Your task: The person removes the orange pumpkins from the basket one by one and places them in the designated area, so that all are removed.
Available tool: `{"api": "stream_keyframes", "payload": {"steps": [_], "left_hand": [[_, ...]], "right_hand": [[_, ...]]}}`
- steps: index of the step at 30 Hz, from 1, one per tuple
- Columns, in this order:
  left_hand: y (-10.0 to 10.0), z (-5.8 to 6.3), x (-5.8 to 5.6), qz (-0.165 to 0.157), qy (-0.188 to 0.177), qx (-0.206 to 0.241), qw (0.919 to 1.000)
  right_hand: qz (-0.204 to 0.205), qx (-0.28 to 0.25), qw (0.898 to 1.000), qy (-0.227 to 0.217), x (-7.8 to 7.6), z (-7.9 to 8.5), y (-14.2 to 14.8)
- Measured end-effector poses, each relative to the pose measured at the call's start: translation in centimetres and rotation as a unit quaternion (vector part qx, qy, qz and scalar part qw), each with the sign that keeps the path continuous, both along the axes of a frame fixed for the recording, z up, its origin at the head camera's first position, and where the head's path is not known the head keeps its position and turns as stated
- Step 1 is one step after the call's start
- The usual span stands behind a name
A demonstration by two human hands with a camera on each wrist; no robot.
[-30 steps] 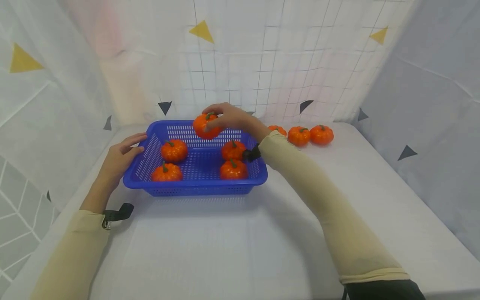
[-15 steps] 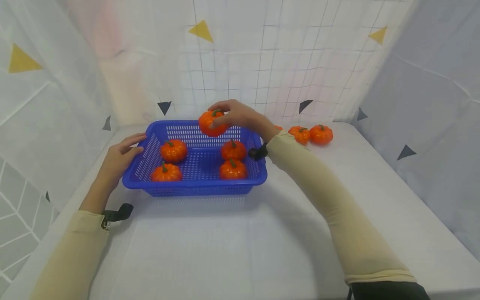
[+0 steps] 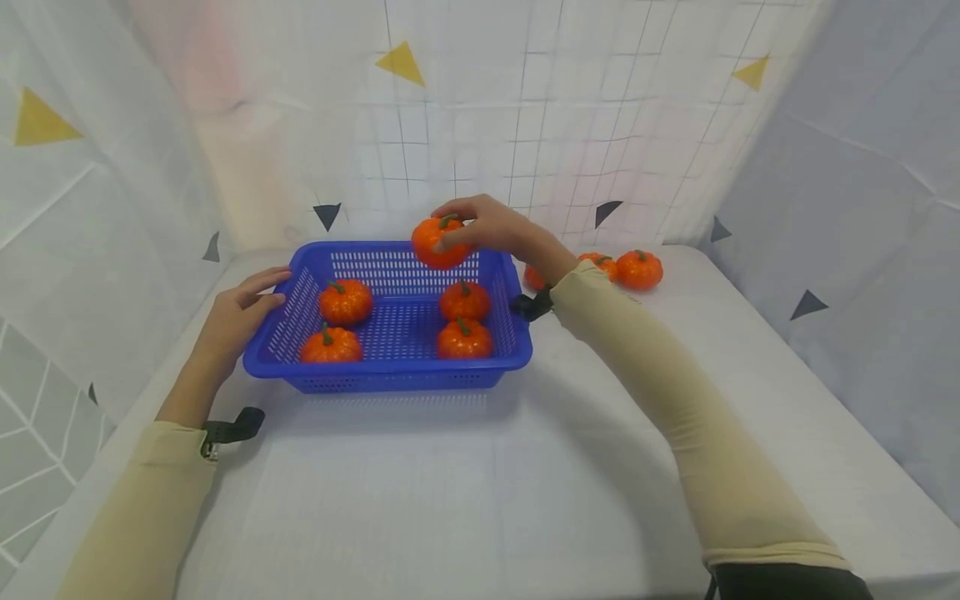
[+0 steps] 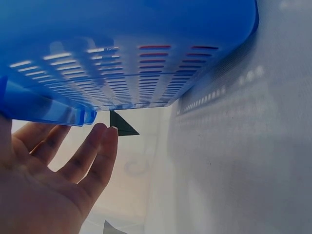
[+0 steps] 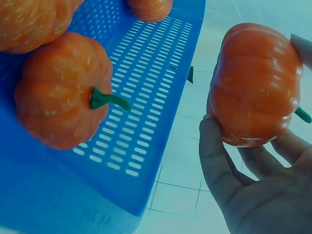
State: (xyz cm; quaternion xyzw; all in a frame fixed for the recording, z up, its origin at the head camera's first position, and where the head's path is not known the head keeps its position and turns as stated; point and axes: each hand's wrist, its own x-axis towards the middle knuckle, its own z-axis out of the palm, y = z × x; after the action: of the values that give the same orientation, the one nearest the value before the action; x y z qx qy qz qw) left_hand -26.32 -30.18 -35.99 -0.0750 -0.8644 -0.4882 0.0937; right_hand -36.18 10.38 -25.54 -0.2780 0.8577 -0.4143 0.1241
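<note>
My right hand (image 3: 491,227) holds a small orange toy pumpkin (image 3: 441,243) with a green stem above the back right of the blue basket (image 3: 390,367). In the right wrist view, the fingers and thumb are around this pumpkin (image 5: 258,85), apart from the basket wall. My left hand (image 3: 234,323) touches the basket's left rim with relaxed fingers. The left wrist view has that hand (image 4: 58,170) beneath the rim's edge. Inside the basket, two pumpkins (image 3: 346,302) stand at the left and two more (image 3: 465,302) at the right.
Right of the basket, a row of pumpkins (image 3: 639,270) lies at the back of the white table (image 3: 420,500); my right wrist partly covers it. Pale cloth walls (image 3: 465,125) with grid lines and triangles enclose the table.
My right hand has moved to the right and slightly up with the pumpkin in it. The left hand and the basket have stayed in place.
</note>
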Motion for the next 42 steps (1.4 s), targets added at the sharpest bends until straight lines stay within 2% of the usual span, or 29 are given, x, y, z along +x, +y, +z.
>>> {"api": "stream_keyframes", "payload": {"steps": [5, 14, 23, 42], "left_hand": [[0.0, 0.0, -0.2, -0.002, -0.004, 0.005, 1.0000], [0.0, 0.1, 0.0, 0.003, -0.006, 0.003, 1.0000], [0.0, 0.1, -0.1, 0.002, -0.007, 0.004, 1.0000], [0.6, 0.1, -0.2, -0.003, -0.003, 0.005, 1.0000]], "right_hand": [[-0.009, -0.012, 1.000, -0.010, -0.2, 0.0, 0.9], [-0.016, -0.016, 1.000, -0.003, -0.2, 0.0, 2.5], [-0.020, -0.027, 0.999, -0.021, 0.2, -0.2, 3.7], [-0.052, -0.034, 0.998, -0.011, 1.4, 0.0, 6.0]]}}
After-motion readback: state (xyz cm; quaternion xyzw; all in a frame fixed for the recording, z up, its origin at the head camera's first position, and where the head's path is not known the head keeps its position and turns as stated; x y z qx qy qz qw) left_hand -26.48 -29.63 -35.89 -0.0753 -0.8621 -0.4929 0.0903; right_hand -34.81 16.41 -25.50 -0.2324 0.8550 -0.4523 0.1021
